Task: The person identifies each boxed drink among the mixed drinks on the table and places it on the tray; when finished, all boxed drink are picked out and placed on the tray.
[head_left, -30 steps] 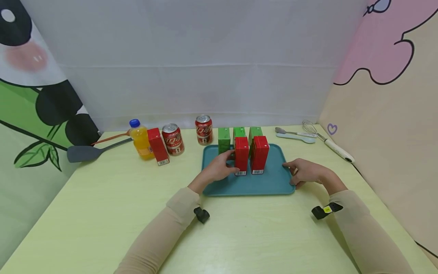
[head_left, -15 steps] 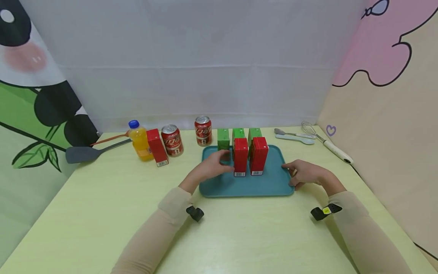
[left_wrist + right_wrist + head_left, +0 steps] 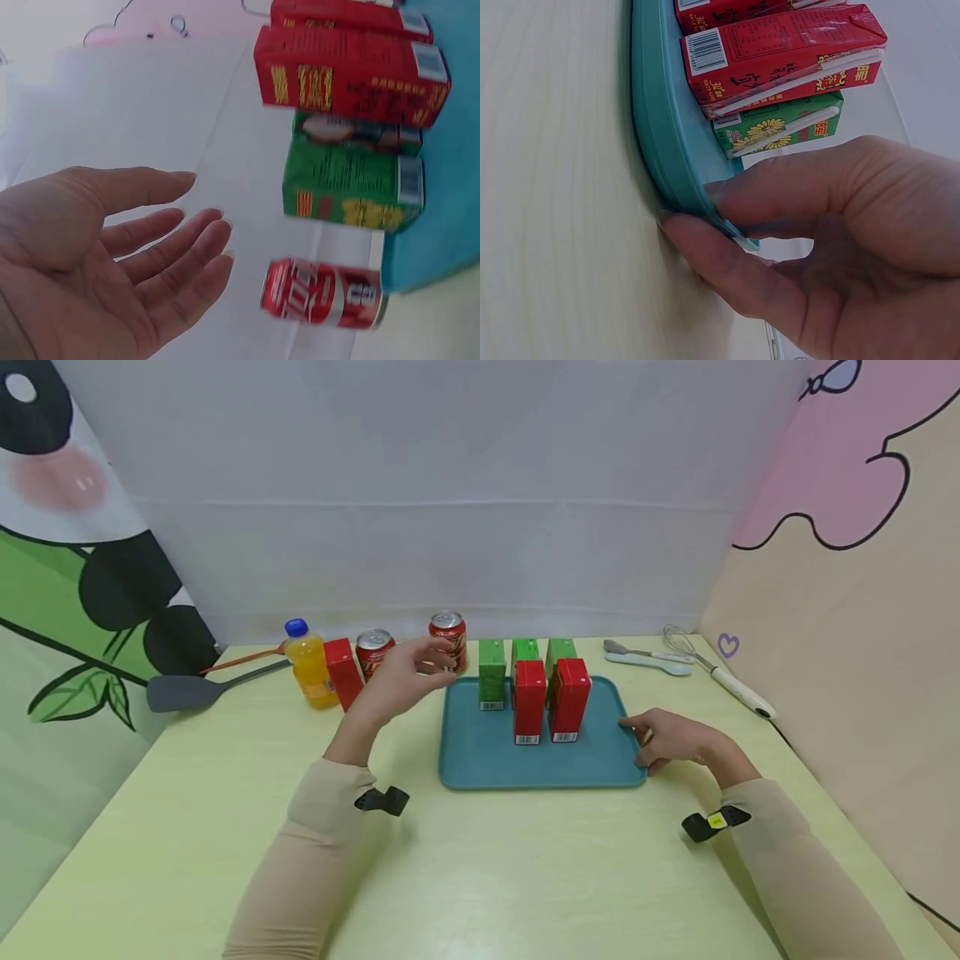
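Observation:
My left hand (image 3: 405, 675) is in the air left of the tray, holding nothing, its fingers loosely spread. Behind its fingertips stands a red cola can (image 3: 450, 628), partly covered in the head view; the left wrist view shows the can (image 3: 326, 294) apart from the fingers. My right hand (image 3: 671, 737) pinches the right rim of the blue-green tray (image 3: 480, 764), thumb on the inner side and fingers outside. Two red drink cartons (image 3: 529, 697) stand upright on the tray, with three green cartons (image 3: 492, 675) behind them.
At the back left are an orange juice bottle (image 3: 307, 668), a tilted red carton (image 3: 342, 670) and a second cola can (image 3: 372, 647), partly hidden by my left hand. A grey spatula (image 3: 183, 693) lies farther left. A whisk (image 3: 731, 685) and small utensils (image 3: 648, 660) lie right.
My left hand has let go of the front-left red carton and moved left and back, off the tray toward the cans. The right hand stays at the tray's rim.

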